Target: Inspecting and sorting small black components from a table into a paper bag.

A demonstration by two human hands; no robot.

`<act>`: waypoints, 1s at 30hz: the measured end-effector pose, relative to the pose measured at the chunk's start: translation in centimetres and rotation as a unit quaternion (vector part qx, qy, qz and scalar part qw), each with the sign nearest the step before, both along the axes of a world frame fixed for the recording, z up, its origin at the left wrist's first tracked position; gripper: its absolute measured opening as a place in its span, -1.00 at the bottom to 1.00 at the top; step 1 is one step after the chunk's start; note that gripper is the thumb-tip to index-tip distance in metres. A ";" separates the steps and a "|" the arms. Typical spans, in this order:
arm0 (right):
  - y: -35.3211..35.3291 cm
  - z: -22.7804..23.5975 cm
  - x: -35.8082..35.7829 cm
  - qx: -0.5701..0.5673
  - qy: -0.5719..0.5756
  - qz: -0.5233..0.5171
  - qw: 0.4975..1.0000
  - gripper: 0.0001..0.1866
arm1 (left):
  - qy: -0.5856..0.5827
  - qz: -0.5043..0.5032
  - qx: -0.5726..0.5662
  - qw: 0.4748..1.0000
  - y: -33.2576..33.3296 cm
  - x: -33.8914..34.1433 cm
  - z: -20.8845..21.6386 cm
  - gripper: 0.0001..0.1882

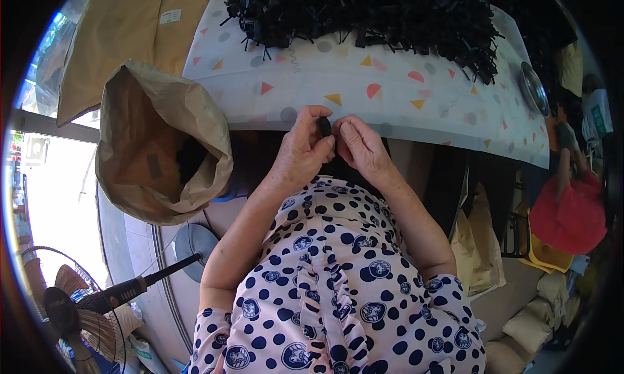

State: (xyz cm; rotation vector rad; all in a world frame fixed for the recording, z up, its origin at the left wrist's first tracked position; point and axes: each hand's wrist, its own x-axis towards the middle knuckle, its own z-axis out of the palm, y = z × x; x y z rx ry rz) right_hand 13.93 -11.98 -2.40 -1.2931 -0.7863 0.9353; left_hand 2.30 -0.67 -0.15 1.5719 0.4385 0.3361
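Close in front of my chest, at the near edge of the table, both hands are nearly touching. Between the thumb and forefinger of my left hand (304, 140) is a small black piece (324, 126); its exact kind cannot be made out. My right hand (361, 146) is closed just beside it, fingertips pinched; whether they hold anything is hidden. Beyond the hands, a big heap of black plastic parts (370, 23) with thin prongs lies on the patterned tablecloth (312, 81).
An open brown paper sack (221, 140) with black pieces inside stands left of the table. A metal bowl (534, 89) sits at the table's right edge. A fan (71, 302) is at lower left. At right is a person in red (569, 211); filled sacks (530, 328) lie below.
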 end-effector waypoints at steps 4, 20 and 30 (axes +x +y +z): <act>0.0 0.8 -0.7 0.003 -0.125 0.001 0.992 -0.78 | 0.009 -0.012 -0.004 1.000 0.0 -0.3 0.0 -0.65; 2.4 -0.1 -2.3 -0.032 -0.198 -0.064 0.978 -0.87 | 0.049 0.055 0.335 0.939 1.0 -0.4 0.0 -0.67; 2.7 1.1 -1.4 0.044 0.089 -0.048 0.994 -0.80 | -0.167 0.069 -0.226 0.957 2.2 -0.9 1.6 -0.83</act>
